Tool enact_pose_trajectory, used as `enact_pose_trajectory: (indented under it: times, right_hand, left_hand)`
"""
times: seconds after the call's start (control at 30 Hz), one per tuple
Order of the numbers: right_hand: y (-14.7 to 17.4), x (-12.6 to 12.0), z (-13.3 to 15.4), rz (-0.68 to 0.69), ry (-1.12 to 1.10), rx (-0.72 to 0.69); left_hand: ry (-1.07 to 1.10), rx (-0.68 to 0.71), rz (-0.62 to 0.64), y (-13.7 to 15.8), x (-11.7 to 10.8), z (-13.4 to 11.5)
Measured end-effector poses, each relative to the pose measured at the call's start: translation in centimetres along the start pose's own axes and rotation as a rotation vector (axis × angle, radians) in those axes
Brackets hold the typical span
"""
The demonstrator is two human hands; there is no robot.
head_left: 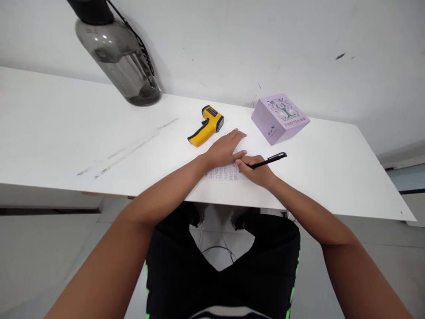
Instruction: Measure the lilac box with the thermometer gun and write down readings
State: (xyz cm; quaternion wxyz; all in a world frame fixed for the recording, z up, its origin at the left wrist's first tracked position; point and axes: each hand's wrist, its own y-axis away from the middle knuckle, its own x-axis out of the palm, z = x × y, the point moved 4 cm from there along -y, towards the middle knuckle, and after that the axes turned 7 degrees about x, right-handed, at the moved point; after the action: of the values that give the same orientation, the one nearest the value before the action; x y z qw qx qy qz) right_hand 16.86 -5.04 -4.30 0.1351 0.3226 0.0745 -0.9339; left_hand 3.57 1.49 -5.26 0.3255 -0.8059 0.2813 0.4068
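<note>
My right hand (257,170) grips a black pen (270,160), its fingers closed round the lower end and the clip end pointing up to the right. Under both hands lies a small sheet of paper (224,173) covered in rows of handwriting, partly hidden by them. My left hand (226,148) rests flat across the upper part of the sheet, fingers stretched out, thumb close to the right hand. Just beyond the left hand, a yellow and black infrared thermometer (206,127) lies on its side on the white table.
A lilac tea box (279,118) stands at the back right of the white table (338,177). At the back left, a large grey see-through water bottle (122,62) with a black lid stands near the wall. Dark scuff marks run across the tabletop on the left.
</note>
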Motion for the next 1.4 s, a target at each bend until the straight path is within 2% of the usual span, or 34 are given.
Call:
enact_pose_trajectory:
  times: [0.1,0.3,0.57,0.87,1.27,1.4]
  right_hand:
    - [-0.05,0.06,-0.25,0.009,-0.038,0.005]
    - [-0.13,-0.10,-0.52,-0.055,-0.007,-0.014]
    - [-0.28,-0.18,-0.29,0.046,-0.088,0.030]
    - [-0.08,-0.41,-0.32,-0.044,-0.092,-0.001]
    - [-0.19,-0.36,-0.36,-0.007,-0.077,0.007]
    - [-0.19,-0.41,-0.26,-0.032,-0.056,-0.003]
  left_hand:
    - [0.012,-0.021,0.028,0.05,-0.05,-0.12]
    - [0.026,-0.048,0.037,0.06,-0.38,-0.46]
    - [0.043,-0.062,0.044,0.03,-0.34,-0.47]
    - [0.035,-0.060,0.056,0.09,-0.43,-0.58]
    - [0.039,-0.064,0.050,0.09,-0.45,-0.56]
    - [0.033,-0.055,0.047,0.05,-0.43,-0.55]
